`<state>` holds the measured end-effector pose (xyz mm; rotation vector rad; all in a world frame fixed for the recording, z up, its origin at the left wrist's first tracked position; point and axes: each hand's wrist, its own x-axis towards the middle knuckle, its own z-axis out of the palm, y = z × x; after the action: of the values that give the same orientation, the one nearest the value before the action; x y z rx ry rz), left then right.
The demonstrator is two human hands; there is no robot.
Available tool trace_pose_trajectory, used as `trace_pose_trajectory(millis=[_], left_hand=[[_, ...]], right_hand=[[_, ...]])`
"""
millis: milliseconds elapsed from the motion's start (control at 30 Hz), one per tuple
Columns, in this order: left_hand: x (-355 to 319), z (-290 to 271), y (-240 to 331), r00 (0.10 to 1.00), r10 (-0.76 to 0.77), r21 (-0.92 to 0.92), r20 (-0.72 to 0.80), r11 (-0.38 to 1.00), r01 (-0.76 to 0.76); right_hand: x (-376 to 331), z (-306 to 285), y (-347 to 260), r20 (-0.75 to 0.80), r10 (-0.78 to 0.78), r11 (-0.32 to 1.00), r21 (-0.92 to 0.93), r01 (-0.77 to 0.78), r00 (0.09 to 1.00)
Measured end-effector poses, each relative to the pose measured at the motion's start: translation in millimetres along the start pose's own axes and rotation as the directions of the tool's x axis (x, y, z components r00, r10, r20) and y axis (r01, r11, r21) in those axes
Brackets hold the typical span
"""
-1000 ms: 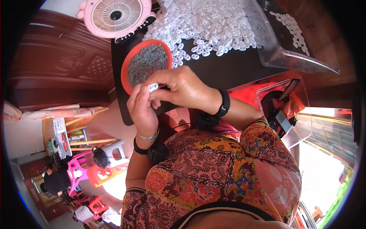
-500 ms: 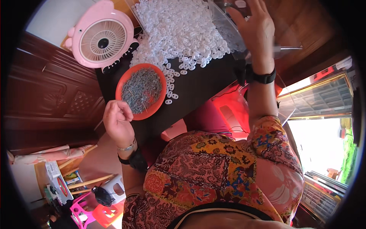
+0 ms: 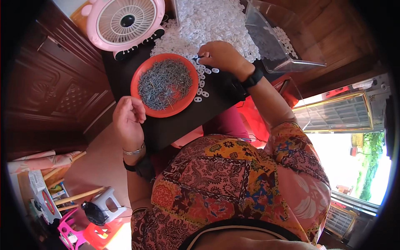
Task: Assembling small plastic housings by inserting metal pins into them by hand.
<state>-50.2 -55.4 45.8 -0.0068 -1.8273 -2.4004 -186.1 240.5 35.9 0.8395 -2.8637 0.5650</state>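
My left hand (image 3: pixel 130 116) is at the lower left rim of an orange plate (image 3: pixel 137 74), its fingers curled in. Whatever those fingers may hold is hidden. Heaped on the plate are many small grey screws (image 3: pixel 164 83). My right hand (image 3: pixel 225 58) reaches over the front edge of a big pile of small white oval plastic pieces (image 3: pixel 212 25), each with two holes. Its thumb and forefinger are apart, the tips close to a few loose pieces. A short row of loose white pieces (image 3: pixel 201 91) lies between the plate and that hand.
A pink fan (image 3: pixel 127 21) stands at the far left of the black tabletop (image 3: pixel 175 131). Right of the pile sits a clear plastic bin (image 3: pixel 287 64) with some white pieces inside. A carved dark wooden panel (image 3: pixel 71 87) rises on the left. Stools (image 3: pixel 110 204) stand at lower left.
My right hand has come from above the clear bin back to the front edge of the white pile. My left hand stays by the plate's rim. The view has shifted a little.
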Motion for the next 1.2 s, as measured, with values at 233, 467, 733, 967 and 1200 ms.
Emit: trace_pose_trajectory(millis=[233, 467, 733, 967, 1200], left_hand=[[23.5, 36.5, -3.1, 0.984, -0.015, -0.126, 0.177, 0.991, 0.038], [31.1, 50.8, -7.5, 0.977, -0.071, -0.163, 0.203, 0.981, 0.105], [34.7, 44.3, -12.8, 0.997, -0.060, 0.098, 0.050, 0.994, 0.055], [38.2, 42.2, -26.9, 0.999, -0.036, 0.102, -0.038, 0.994, 0.040], [40.8, 37.3, -28.8, 0.999, -0.029, 0.129, -0.033, 0.991, 0.033]], right_hand=[[11.3, 19.2, 2.4, 0.023, 0.052, 0.999, -0.012, -0.051, 0.998], [15.4, 8.9, 7.9, 0.007, 0.058, 0.933, 0.355, -0.057, 0.998], [49.6, -6.1, -59.3, 0.080, -0.261, 0.524, 0.849, 0.071, 0.962], [45.7, 12.7, -69.3, -0.037, -0.258, 0.593, 0.783, 0.189, 0.965], [58.5, 0.7, -29.5, -0.238, -0.191, 0.965, 0.132, 0.227, 0.952]])
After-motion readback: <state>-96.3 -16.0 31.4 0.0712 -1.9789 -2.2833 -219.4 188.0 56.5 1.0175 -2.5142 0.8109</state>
